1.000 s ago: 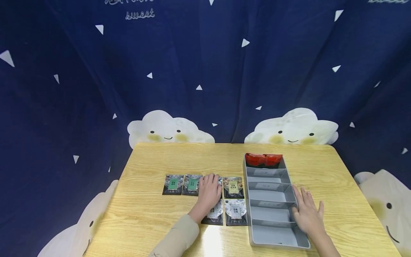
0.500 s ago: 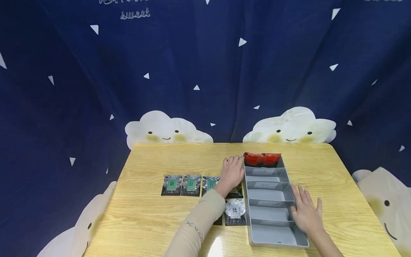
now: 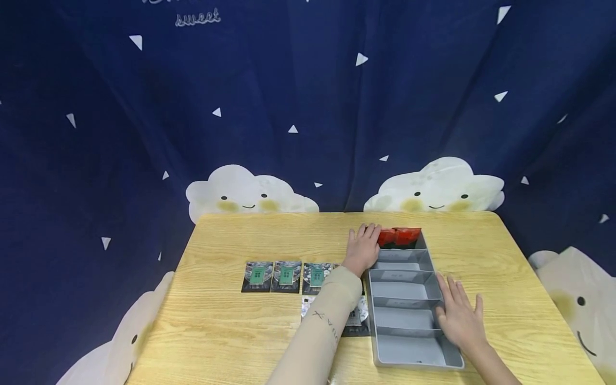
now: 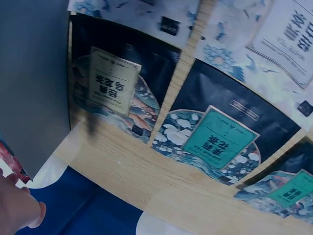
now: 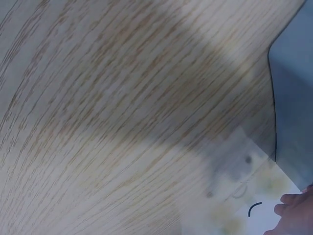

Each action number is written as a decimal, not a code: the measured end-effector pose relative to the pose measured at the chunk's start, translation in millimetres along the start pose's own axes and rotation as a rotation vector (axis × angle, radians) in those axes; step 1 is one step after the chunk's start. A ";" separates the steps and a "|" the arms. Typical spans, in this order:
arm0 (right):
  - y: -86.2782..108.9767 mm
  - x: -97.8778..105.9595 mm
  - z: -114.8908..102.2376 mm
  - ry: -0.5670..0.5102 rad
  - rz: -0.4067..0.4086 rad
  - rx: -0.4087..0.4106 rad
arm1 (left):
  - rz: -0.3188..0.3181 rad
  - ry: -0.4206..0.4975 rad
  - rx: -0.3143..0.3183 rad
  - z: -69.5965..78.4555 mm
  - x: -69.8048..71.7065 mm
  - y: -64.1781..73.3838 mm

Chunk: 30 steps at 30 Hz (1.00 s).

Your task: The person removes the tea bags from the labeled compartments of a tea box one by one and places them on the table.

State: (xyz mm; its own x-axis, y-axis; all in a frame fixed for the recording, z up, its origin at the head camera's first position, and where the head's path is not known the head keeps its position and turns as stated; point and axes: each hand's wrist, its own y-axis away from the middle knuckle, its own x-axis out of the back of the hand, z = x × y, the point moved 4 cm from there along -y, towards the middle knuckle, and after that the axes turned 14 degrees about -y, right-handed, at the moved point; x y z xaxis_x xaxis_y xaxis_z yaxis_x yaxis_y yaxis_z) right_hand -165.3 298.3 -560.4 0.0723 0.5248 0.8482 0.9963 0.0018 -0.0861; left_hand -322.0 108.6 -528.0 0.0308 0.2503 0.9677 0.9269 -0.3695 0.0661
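Note:
In the head view, my left hand (image 3: 363, 248) is at the far left corner of a grey divided box (image 3: 417, 353), its fingers over the wall beside two red tea sachets (image 3: 406, 237). These stand upright in the farthest compartment. A corner of red and part of the hand (image 4: 17, 208) show in the left wrist view; whether the fingers touch the sachet cannot be told. My right hand (image 3: 459, 318) rests against the box's right wall with straight, spread fingers; the thumb lies at the rim. In the right wrist view only some fingertips (image 5: 288, 210) show.
Left of the box, flat tea sachets lie in rows: green-labelled ones (image 3: 257, 276), a yellow-labelled oolong sachet (image 4: 115, 81) and white ones (image 3: 358, 318), partly under my left sleeve (image 3: 327, 315). Nearer compartments (image 3: 406, 319) hold nothing visible. A dark blue curtain (image 3: 269, 107) hangs behind the wooden table (image 3: 216, 331).
My left hand has moved from above the flat sachets, forward and to the right, to the box's far left corner. My right hand has stayed at the box's right wall.

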 end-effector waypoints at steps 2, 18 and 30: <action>-0.7 0.0 -0.1 -0.003 -0.004 0.000 | -0.007 -0.001 0.006 0.9 1.3 -1.3; -1.3 0.4 -0.1 -0.001 0.001 0.003 | 0.077 0.001 0.080 8.1 12.3 -2.0; 0.7 0.1 0.0 -0.016 0.003 -0.002 | 0.082 -0.005 0.128 18.5 5.6 1.3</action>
State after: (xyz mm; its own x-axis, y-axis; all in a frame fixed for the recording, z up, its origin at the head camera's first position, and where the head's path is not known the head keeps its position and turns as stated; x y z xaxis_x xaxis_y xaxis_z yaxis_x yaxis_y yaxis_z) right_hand -164.6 298.4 -560.3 0.0743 0.5380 0.8396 0.9962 -0.0012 -0.0873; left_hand -313.7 126.1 -527.0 0.1101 0.2290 0.9672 0.9614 -0.2715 -0.0452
